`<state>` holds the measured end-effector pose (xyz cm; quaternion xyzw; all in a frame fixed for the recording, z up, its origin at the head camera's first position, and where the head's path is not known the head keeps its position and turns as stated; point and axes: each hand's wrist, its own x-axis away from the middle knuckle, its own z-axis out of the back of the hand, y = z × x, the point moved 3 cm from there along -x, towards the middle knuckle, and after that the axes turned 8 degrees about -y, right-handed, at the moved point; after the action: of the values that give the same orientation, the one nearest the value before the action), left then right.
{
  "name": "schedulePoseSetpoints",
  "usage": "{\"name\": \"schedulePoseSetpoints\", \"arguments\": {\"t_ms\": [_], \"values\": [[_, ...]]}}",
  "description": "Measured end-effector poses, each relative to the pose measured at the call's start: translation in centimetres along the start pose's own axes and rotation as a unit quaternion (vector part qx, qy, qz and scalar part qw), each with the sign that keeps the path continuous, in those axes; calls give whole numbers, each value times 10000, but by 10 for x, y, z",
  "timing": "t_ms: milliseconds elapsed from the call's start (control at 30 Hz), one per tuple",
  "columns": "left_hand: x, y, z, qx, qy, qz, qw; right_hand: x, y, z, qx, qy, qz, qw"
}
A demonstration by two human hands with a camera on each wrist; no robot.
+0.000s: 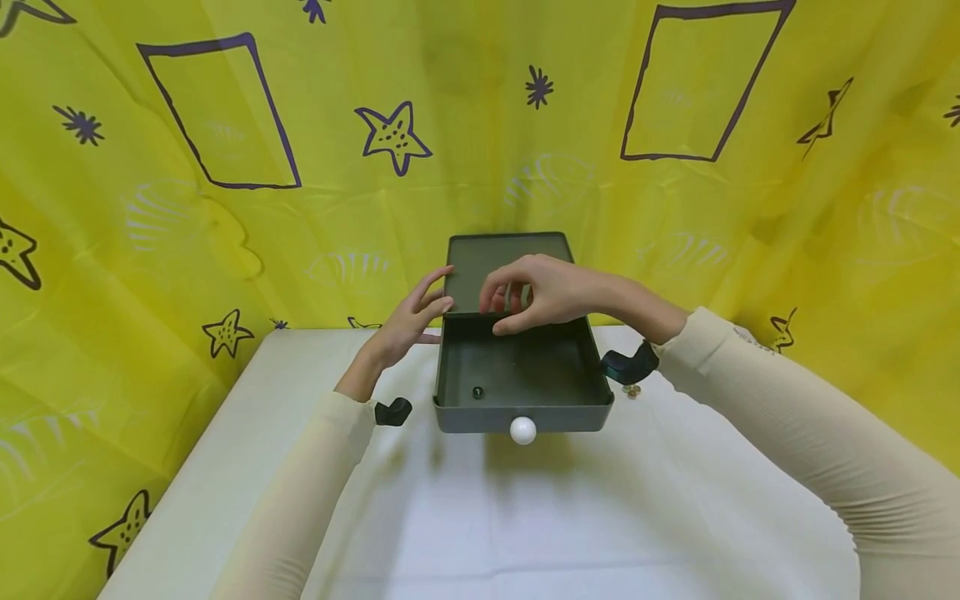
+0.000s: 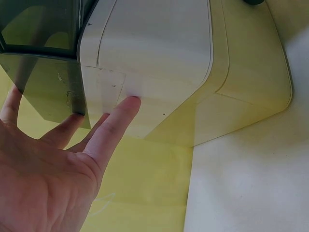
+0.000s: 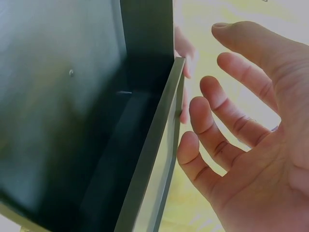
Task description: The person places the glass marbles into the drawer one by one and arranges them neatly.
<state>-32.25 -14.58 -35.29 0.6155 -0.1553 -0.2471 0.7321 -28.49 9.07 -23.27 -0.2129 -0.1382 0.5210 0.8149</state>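
Observation:
A dark grey drawer (image 1: 532,367) with a white round knob (image 1: 522,431) is pulled out toward me. Behind it is the box's rimmed dark top (image 1: 502,258). My left hand (image 1: 405,325) is at the box's left side, fingers spread and nearly straight. In the left wrist view its fingertips meet the box's pale side wall (image 2: 159,58) and its dark part. My right hand (image 1: 547,292) hovers over the drawer's back end, fingers loosely bent, thumb apart, nothing between them. A small dark round bead (image 1: 477,392) lies in the drawer's front left.
Small brass-coloured pieces (image 1: 632,390) lie on the white tabletop (image 1: 420,517) to the right of the drawer. A yellow patterned curtain (image 1: 465,150) hangs behind the box and on both sides. Dark wrist devices (image 1: 630,363) sit at both cuffs.

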Motion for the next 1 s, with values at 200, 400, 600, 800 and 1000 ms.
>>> {"name": "schedulePoseSetpoints", "arguments": {"t_ms": [200, 400, 600, 800, 1000], "values": [[-1, 0, 0, 11, 23, 0, 10000, 5, 1, 3, -76, 78, -1, 9999], [-1, -1, 0, 13, -6, -18, 10000, 15, -1, 7, -167, 217, -102, 9996], [0, 1, 0, -8, -23, -70, 10000, 29, 4, 12, -251, 342, -252, 9988], [0, 0, 1, 32, -23, -68, 10000, 49, 9, 16, -373, 577, -524, 9963], [0, 0, 0, 73, -47, -91, 9999, 72, 17, 18, -445, 902, -737, 9922]]}}
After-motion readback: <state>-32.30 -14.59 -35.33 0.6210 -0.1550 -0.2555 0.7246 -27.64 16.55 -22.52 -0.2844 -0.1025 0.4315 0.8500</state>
